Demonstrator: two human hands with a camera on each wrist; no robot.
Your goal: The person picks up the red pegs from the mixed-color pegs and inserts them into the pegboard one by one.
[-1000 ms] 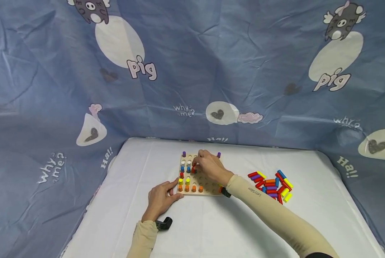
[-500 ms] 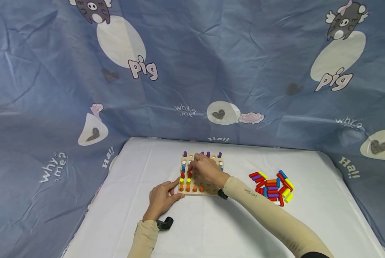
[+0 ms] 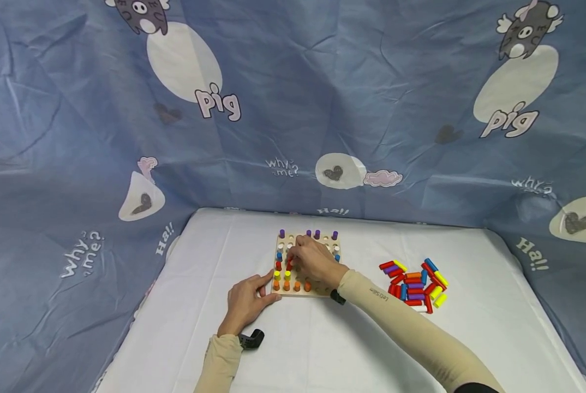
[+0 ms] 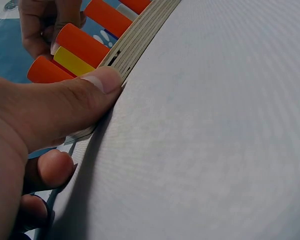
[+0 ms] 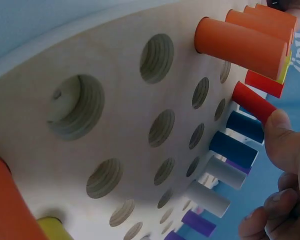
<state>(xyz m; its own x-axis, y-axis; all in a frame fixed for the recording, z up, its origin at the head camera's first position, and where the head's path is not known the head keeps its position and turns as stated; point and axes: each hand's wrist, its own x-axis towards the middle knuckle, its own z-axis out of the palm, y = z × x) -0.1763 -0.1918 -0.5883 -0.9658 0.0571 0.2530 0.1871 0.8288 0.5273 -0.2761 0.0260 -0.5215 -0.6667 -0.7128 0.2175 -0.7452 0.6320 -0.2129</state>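
A wooden pegboard [image 3: 293, 293] with rows of round holes lies on the table, coloured pegs standing in part of it. My left hand [image 3: 246, 300] holds its near left corner; in the left wrist view the thumb [image 4: 97, 87] presses the front edge. Over the board's left half, my right hand [image 3: 315, 259] pinches a red peg [image 5: 252, 100]. That peg's lower end is at the board's surface, in the second column, and it leans a little compared with its neighbours. Blue pegs [image 5: 235, 148] and white pegs [image 5: 208, 198] stand beside it. Orange pegs [image 4: 82, 42] line the front row.
To the right of the board lies a loose pile of red, blue, purple, yellow and other pegs [image 3: 414, 289]. White cloth covers the table [image 3: 371, 355]. A blue printed curtain [image 3: 273, 109] hangs behind and at both sides. A black wrist camera [image 3: 251, 339] sits on the left wrist.
The right hand has moved slightly left and nearer, bringing the red peg from the blue row area to the second column beside the other red peg. The left hand stays at the corner.
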